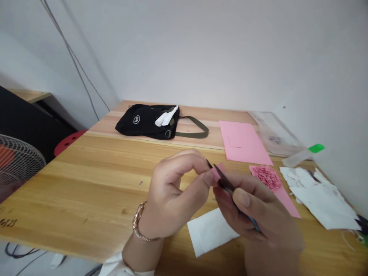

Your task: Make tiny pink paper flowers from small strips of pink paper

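Between thumb and index finger, my left hand (pixel 179 188) pinches a small piece of pink paper (pixel 217 172). My right hand (pixel 258 211) is closed around a pair of scissors (pixel 227 184), whose dark blades are parted and lie at the pink paper. Most of the scissor handles are hidden in the palm. Below the hands, a white paper sheet (pixel 212 232) lies on the wooden table. To the right of my right hand, a heap of tiny pink paper bits (pixel 267 177) rests on a pink paper strip (pixel 289 201).
A black bag (pixel 143 120) with a white tissue (pixel 166 116) lies at the back. Pink sheets (pixel 244 142), a clear plastic sleeve (pixel 280 134), a green-capped tube (pixel 301 155) and white papers (pixel 327 199) are at right. A fan (pixel 20 168) stands left of the table.
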### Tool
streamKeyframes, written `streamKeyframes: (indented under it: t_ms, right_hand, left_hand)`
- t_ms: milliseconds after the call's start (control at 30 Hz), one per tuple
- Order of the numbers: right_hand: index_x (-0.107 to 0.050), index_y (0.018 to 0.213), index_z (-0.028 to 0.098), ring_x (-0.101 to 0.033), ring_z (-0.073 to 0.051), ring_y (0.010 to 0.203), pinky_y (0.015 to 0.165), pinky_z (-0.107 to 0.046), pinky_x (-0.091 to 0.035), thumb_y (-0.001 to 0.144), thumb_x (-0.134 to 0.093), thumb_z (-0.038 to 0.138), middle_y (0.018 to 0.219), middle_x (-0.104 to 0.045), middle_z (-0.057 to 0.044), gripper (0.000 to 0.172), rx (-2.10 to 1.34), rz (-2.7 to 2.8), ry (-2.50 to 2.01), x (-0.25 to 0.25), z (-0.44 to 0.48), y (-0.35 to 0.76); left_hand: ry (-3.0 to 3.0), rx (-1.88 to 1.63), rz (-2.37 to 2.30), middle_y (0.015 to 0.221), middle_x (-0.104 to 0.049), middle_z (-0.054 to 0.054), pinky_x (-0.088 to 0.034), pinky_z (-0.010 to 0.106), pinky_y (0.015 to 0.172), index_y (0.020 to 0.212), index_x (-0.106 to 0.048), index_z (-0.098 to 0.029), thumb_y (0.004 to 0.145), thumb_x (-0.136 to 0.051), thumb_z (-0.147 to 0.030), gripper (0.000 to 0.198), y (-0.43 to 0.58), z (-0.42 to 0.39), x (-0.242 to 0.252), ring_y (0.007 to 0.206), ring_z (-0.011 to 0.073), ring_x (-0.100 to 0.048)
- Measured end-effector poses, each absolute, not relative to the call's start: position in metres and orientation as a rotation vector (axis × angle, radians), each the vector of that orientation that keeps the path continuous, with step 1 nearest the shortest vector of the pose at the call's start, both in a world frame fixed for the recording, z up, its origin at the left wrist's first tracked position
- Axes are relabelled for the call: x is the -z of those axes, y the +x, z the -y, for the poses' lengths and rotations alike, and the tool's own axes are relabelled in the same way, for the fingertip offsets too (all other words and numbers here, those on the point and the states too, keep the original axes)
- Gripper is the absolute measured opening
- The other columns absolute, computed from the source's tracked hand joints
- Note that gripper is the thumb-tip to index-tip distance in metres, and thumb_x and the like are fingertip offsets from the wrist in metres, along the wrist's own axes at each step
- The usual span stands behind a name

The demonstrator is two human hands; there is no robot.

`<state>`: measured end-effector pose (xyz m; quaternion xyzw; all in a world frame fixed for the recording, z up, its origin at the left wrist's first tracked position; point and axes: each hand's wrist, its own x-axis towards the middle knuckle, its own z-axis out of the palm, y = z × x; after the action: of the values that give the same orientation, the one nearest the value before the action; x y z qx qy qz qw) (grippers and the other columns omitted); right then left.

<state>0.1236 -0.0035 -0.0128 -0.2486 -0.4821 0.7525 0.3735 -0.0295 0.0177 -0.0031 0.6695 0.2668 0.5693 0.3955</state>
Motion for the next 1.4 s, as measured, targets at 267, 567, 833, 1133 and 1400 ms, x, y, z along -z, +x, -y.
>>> streamKeyframes:
  t_ms: [267, 567, 833, 1133, 1400]
  right_hand:
    - [-0.045, 0.074, 0.017, -0.018, -0.002, 0.035, 0.03, -0.017, -0.012, 0.077, -0.052, 0.044, 0.046, -0.029, 0.009, 0.028, -1.844, 1.261, -0.722, 0.01, 0.008, 0.122]
    - [-0.045, 0.069, 0.018, -0.021, -0.002, 0.04, 0.033, -0.019, -0.012, 0.076, -0.054, 0.042, 0.054, -0.031, 0.006, 0.027, -1.761, 1.263, -0.828, 0.008, 0.014, 0.123]
    - [-0.045, 0.068, 0.018, -0.019, -0.002, 0.038, 0.032, -0.019, -0.011, 0.078, -0.052, 0.041, 0.054, -0.03, 0.006, 0.026, -1.78, 1.239, -0.849, 0.014, 0.016, 0.126]
    - [-0.042, 0.067, 0.018, -0.02, -0.002, 0.039, 0.032, -0.018, -0.011, 0.077, -0.053, 0.042, 0.054, -0.03, 0.006, 0.028, -1.804, 1.24, -0.836, 0.008, 0.014, 0.124]
    - [-0.044, 0.07, 0.017, -0.018, -0.002, 0.036, 0.031, -0.017, -0.013, 0.08, -0.05, 0.038, 0.048, -0.029, 0.008, 0.024, -1.827, 1.223, -0.819, 0.01, 0.013, 0.122]
  left_hand:
    - [1.712, -1.442, -0.651, 0.065, -0.056, 0.002, -0.045, 0.025, 0.054, 0.066, -0.055, -0.016, 0.076, -0.051, -0.01, 0.012, -0.03, -0.019, 0.003, 0.06, 0.0117, -0.053]
    - [1.772, -1.397, -0.639, 0.066, -0.057, 0.002, -0.045, 0.026, 0.053, 0.068, -0.056, -0.018, 0.076, -0.052, -0.012, 0.011, -0.033, -0.019, 0.001, 0.061, 0.0128, -0.053]
    - [1.798, -1.405, -0.632, 0.064, -0.057, 0.003, -0.044, 0.027, 0.052, 0.07, -0.058, -0.02, 0.075, -0.053, -0.01, 0.012, -0.033, -0.019, 0.0, 0.062, 0.0141, -0.053]
    - [1.825, -1.429, -0.603, 0.066, -0.056, 0.002, -0.045, 0.025, 0.054, 0.072, -0.058, -0.017, 0.075, -0.052, -0.008, 0.011, -0.033, -0.019, 0.002, 0.063, 0.0123, -0.053]
    - [1.811, -1.419, -0.588, 0.069, -0.057, 0.002, -0.045, 0.025, 0.055, 0.071, -0.055, -0.016, 0.077, -0.05, -0.01, 0.01, -0.033, -0.02, 0.003, 0.063, 0.0116, -0.054]
